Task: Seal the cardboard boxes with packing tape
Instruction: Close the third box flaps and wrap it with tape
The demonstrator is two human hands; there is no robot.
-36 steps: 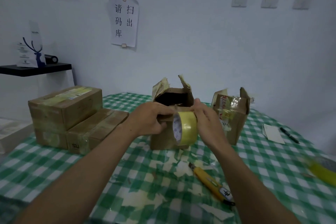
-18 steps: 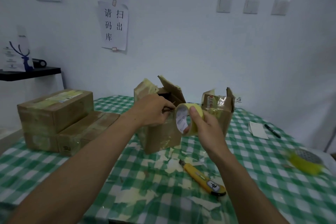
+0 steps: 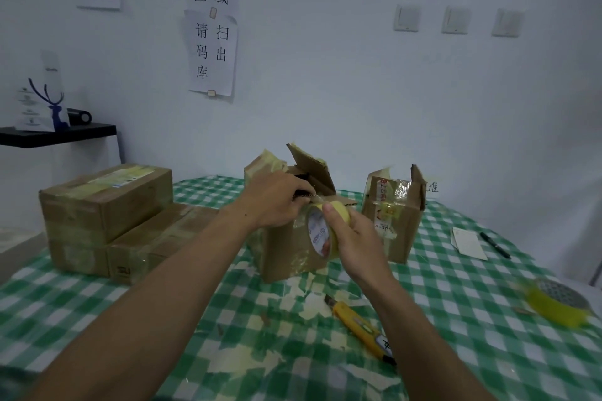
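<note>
Now, right hand (image 3: 355, 238): fingers curled round the tape roll (image 3: 318, 231), thumb pressed on its yellow outer face; the roll is held upright on edge against the front of the middle box.
Left hand (image 3: 277, 202): fingers curled together at the middle box's near top rim, tips pinching the tape end (image 3: 317, 201), a short clear strip running to the roll.
Middle box (image 3: 286, 254): stands on the checked tablecloth (image 3: 456, 296), top flaps up and unsealed, old tape scraps on them; the inside is dark and its contents cannot be told.
Right box (image 3: 395, 221): just behind the right hand, flaps also standing open, front covered in old clear tape and labels; the interior is hidden from this angle.
Closed boxes (image 3: 104, 202): three at the left, one stacked on another and a third beside them, tops taped shut.
Utility knife (image 3: 361, 325): yellow, lying on the cloth near the right forearm, among torn paper bits.
Spare tape roll (image 3: 557, 301): yellow, flat on the cloth at far right, blurred.
Card (image 3: 469, 242) and pen (image 3: 495, 245): side by side on the cloth, to the right of the right box.
</note>
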